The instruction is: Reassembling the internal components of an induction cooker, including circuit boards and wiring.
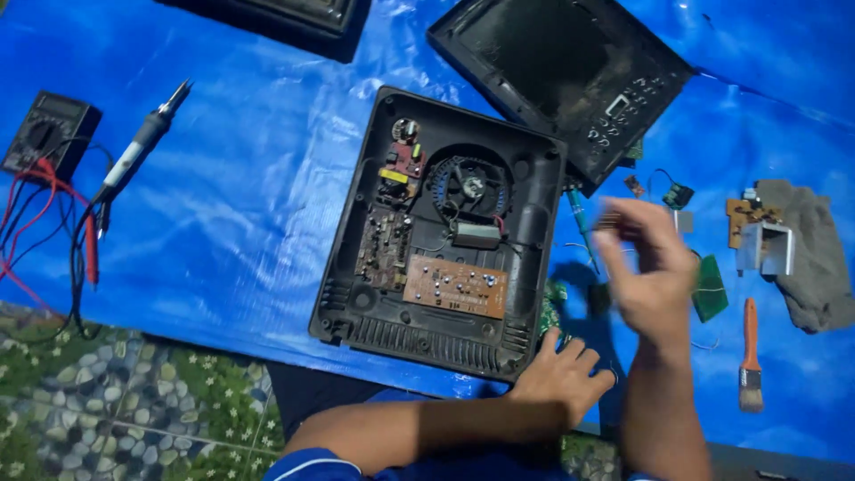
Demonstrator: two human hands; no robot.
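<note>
Left hand laid flat, fingers spread, on blue tarp touching lower right corner of opened black appliance housing with exposed circuit boards. Right hand raised right of housing, blurred, pinching small dark part; grip aperture indeterminate.

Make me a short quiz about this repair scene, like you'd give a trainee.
1. True or false: the left hand rests at the near corner of the open casing.
2. Which tool lies right of the right hand? A) brush B) hammer C) saw
3. What colour is the sheet under everything?

Key:
1. True. The hand lies flat by the casing's near right corner.
2. A. The orange-handled brush lies on the sheet.
3. Blue.
</note>
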